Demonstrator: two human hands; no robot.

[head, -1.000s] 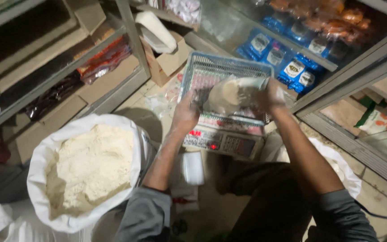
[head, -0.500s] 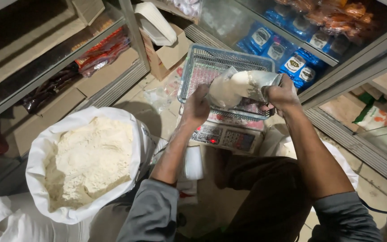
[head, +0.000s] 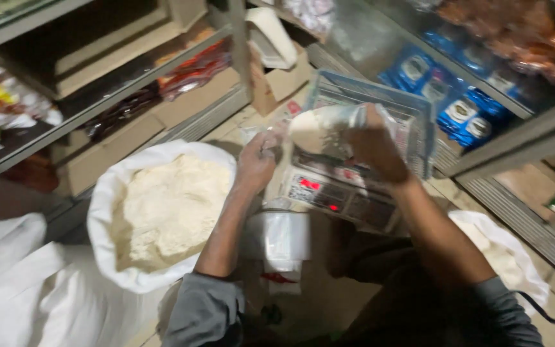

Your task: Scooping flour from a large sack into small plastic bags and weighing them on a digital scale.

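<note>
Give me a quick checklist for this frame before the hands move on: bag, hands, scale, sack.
1. Both hands on the bag: ok. The left hand pinches the left edge of the clear bag; the right hand grips its right side.
2. Bag has contents: ok, pale powder shows inside.
3. Bag mouth closed: cannot tell, blurred.
4. Bag on the scale: cannot tell; it appears held above the blue tray.
5. Scale powered: ok, red digits lit.
6. Flour sack upright and open: ok, beside the left arm.
</note>
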